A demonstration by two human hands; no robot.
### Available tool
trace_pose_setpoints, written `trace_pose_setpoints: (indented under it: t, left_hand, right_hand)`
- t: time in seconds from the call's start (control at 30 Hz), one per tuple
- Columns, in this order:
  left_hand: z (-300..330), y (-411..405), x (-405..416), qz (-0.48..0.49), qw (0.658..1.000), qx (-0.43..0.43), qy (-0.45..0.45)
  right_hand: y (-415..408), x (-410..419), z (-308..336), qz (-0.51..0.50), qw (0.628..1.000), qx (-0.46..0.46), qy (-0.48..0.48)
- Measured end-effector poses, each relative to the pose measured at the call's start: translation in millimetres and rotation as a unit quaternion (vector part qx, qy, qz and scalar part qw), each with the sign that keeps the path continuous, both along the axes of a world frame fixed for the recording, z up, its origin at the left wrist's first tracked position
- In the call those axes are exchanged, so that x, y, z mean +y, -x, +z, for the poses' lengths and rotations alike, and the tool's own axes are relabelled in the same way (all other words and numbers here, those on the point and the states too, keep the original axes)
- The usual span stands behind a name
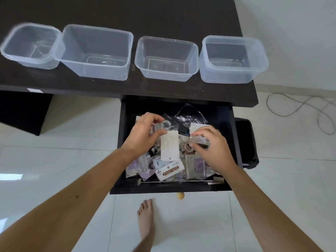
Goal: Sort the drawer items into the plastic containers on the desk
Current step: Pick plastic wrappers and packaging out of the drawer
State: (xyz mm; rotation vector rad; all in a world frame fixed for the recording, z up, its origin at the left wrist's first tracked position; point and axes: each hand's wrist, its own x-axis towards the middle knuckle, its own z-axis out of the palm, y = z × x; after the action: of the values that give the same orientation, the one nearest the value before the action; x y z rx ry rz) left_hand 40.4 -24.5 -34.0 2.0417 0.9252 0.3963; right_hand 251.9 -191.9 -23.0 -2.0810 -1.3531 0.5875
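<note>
The left hand [143, 132] holds a white card [169, 145] over the open drawer [223, 124]. The right hand [211, 144] pinches a small blurry thing.

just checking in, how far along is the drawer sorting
Barely begun. Done: the drawer is pulled open and four plastic containers stand in a row on the desk, all empty. In hand: the left hand holds a white card packet; the right hand pinches a small item, too blurred to name. Left: the whole pile, including the sticky note pack.
</note>
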Motion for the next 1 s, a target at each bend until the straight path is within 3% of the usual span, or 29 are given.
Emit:
trace_pose_setpoints:
  t: [0.13,0.27,0.4,0.53,0.8,1.0]
  left_hand:
    - [-21,-13,14,-0.005,0.996,0.080,-0.045]
    - [-30,-22,18,0.011,0.991,0.134,-0.027]
    - [-28,-28,18,0.025,0.997,0.077,-0.011]
    - [-15,-30,14,0.065,0.997,-0.007,0.048]
    - [1,-25,-2,0.124,0.972,-0.119,0.161]
    - [4,-23,-17,0.100,0.950,-0.157,0.250]
  right_hand:
    - [-14,5,-13,0.011,0.996,0.018,0.086]
    - [-17,5,-22,0.016,0.996,0.002,0.089]
    - [-25,5,-18,0.012,0.999,0.018,0.030]
    - [-35,12,3,-0.011,0.995,0.103,-0.001]
    - [-35,35,40,-0.030,0.975,0.210,-0.058]
    - [-20,52,25,-0.028,0.977,0.210,-0.006]
